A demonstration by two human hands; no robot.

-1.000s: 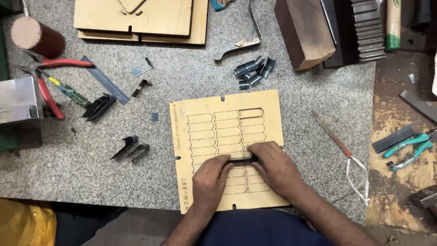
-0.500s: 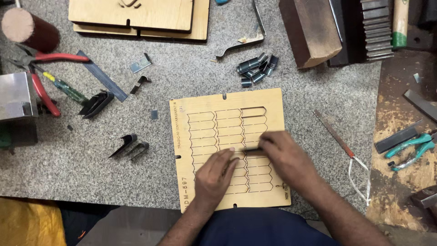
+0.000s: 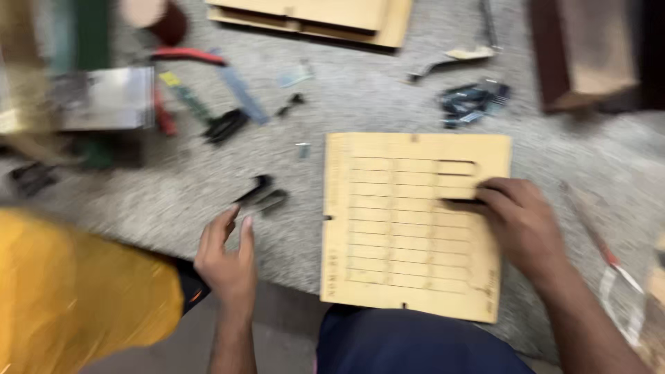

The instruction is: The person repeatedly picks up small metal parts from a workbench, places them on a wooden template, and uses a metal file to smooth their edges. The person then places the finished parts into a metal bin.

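Left hand [image 3: 227,260] left of slotted plywood die board [image 3: 415,221], off the board, fingers loosely spread toward black bent strips [image 3: 262,194], holding nothing. Board flat on grey bench [image 3: 374,97], long axis running away from body. Right hand [image 3: 523,225] on board's right side, fingertips pinching dark strip [image 3: 460,201], probably pressing it crosswise into a slot.

A grey, speckled carpet-like worktop [image 3: 360,104] fills most of the motion-blurred frame under soft, even light. A dark brown wooden block [image 3: 585,52] stands at its far right corner, with stacked pale plywood sheets [image 3: 312,17] along the far edge and a yellow cloth-like mass [image 3: 76,298] at lower left.
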